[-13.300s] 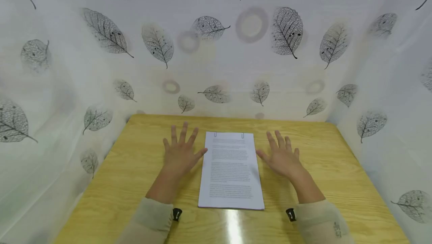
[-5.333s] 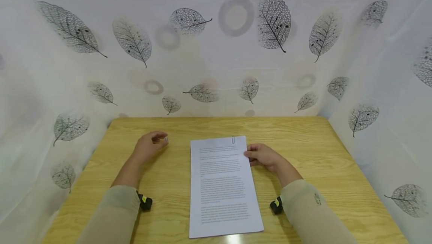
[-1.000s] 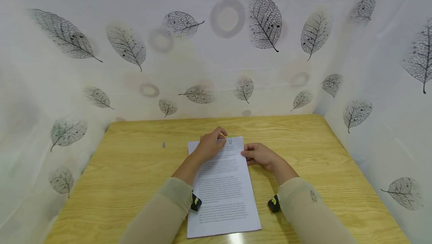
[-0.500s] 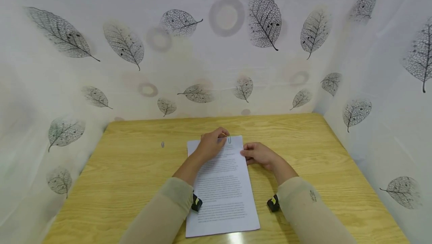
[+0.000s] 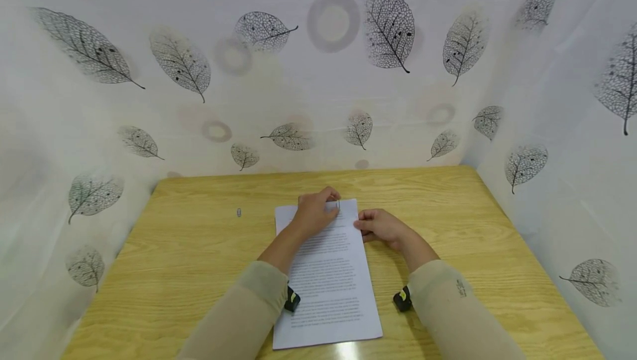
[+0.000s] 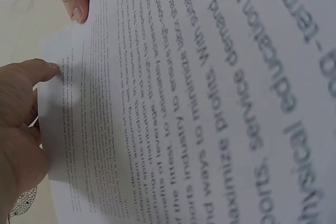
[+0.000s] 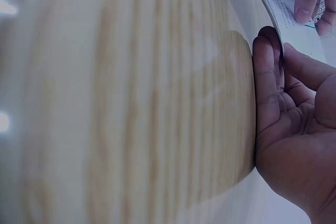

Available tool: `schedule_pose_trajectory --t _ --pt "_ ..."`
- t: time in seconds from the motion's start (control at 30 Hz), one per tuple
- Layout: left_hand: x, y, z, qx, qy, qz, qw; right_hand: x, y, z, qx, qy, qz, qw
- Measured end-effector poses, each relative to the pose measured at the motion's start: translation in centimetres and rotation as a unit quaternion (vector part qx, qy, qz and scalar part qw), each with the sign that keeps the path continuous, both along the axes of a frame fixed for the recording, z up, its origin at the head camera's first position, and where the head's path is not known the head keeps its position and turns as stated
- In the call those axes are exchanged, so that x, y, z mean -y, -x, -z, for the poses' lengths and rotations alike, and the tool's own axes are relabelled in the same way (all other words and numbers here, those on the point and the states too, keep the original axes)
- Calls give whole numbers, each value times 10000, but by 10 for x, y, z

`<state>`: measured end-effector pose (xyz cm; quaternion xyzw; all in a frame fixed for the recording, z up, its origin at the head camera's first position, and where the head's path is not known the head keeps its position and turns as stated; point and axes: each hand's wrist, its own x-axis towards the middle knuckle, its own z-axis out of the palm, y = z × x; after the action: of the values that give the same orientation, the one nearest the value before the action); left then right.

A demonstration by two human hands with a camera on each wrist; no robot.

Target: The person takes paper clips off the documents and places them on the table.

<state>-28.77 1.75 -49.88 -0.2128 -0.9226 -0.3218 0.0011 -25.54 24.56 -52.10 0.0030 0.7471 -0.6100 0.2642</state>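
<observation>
A stack of printed paper sheets point(image 5: 328, 299) lies lengthwise on the table, its top edge facing away. My right hand point(image 5: 382, 224) grips the stack's right edge near the upper corner, thumb on top and fingers underneath, as the right wrist view shows. Reaching across the top of the sheets, my left hand point(image 5: 314, 213) pinches a paper clip point(image 5: 339, 205) at the top edge, right of the middle. That green clip point(image 7: 311, 26) shows between thumb and finger in the right wrist view. Another paper clip point(image 5: 239, 212) lies loose on the table, left of the stack.
The light wooden table point(image 5: 189, 271) extends to both sides of the sheets. A white curtain with a leaf print point(image 5: 318, 83) hangs behind it and along both sides. Each wrist bears a small black camera point(image 5: 403, 299).
Two clips sat on the stack earlier; my left hand took one off and laid it at left. Since then it has moved to the other clip, lately shifting slightly right, while my right hand keeps its grip.
</observation>
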Motion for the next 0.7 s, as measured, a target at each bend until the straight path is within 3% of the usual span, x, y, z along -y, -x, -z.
schedule_pose_trajectory --t 0.37,0.7 --pt "-3 -2 -1 -170 168 -72 9997 0 1 2 14 -26 17 10000" --pt "-2 -1 4 -391 -89 93 9992 0 1 2 -7 -10 5 10000"
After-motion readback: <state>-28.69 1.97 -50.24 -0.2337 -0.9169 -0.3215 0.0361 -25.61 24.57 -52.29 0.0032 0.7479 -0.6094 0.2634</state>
